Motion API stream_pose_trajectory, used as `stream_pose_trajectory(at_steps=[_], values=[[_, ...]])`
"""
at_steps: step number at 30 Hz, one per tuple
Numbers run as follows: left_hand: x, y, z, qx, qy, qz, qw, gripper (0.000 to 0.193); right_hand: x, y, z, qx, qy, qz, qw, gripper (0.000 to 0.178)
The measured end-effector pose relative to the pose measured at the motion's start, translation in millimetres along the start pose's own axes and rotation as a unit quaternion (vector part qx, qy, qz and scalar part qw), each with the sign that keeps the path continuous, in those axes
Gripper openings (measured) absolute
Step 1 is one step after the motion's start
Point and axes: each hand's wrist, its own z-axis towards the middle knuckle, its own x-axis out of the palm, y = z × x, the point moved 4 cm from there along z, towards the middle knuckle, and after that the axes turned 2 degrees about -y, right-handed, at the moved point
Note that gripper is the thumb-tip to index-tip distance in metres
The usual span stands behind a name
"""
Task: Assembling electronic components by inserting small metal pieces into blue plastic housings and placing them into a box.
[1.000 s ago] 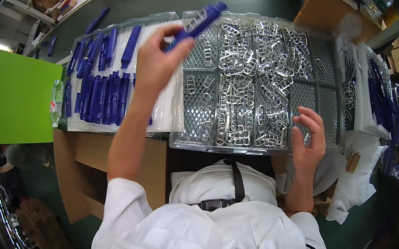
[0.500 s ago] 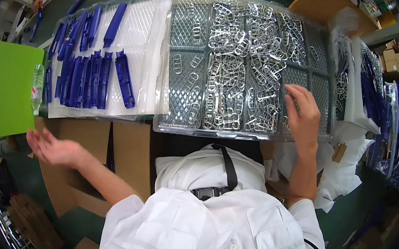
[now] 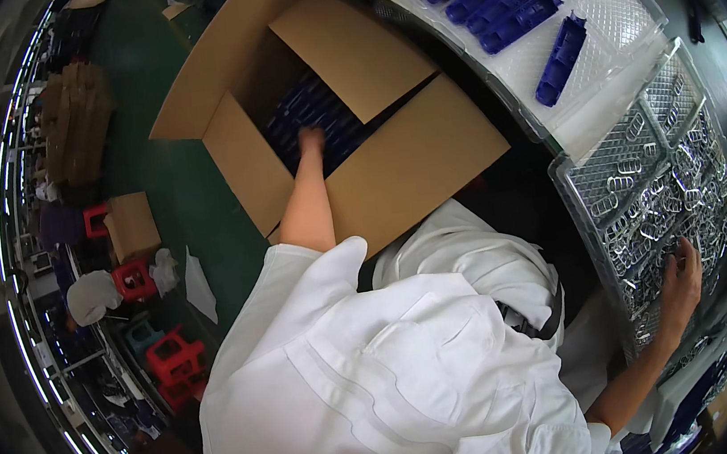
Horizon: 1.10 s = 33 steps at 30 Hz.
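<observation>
My left hand (image 3: 310, 139) reaches down into an open cardboard box (image 3: 414, 163), onto the blue plastic parts (image 3: 338, 122) that lie in rows inside. Its fingertips are hidden, so I cannot tell whether they grip one. On the right, my right hand (image 3: 683, 280) rests over the clear compartment tray (image 3: 589, 201), its thumb and fingers bent but apart, by the heaped metal wire buckles (image 3: 651, 230). No piece shows between those fingers.
A white-lined clear tray (image 3: 605, 65) holds long blue plastic shells (image 3: 561, 59) beyond the box. Red stools (image 3: 171, 352) and a folded carton (image 3: 130, 225) stand on the green floor at the left. Box flaps (image 3: 248, 155) stick out around my left arm.
The view has swung to the left. My left hand has gone from above the box's edge down into the box. My right hand remains at the tray of metal buckles.
</observation>
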Motion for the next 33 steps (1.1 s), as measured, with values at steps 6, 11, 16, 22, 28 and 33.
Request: stream_pose_trajectory(at_steps=[6,11,16,22,28,33], values=[[36,-59,-12,0.187,0.122,0.246,0.943,0.042,9,5,-9,-0.057,-0.012,-0.052,0.997,0.035],[30,-69,-12,0.242,0.100,0.255,0.931,0.040,5,16,-10,0.002,0.012,-0.035,0.999,0.034],[29,-45,12,0.190,0.009,0.264,0.945,0.026,16,3,-9,-0.037,-0.052,-0.002,0.998,0.032],[34,-72,-16,0.163,0.027,0.182,0.969,0.035,-6,-31,-46,0.019,-0.100,0.053,0.993,0.027],[14,-69,-43,0.154,0.084,0.247,0.953,0.031,-46,56,-41,0.001,-0.207,0.054,0.977,0.018],[-45,-77,-71,0.117,-0.104,0.120,0.980,0.025,-58,53,-47,0.005,-0.235,0.094,0.967,0.017]])
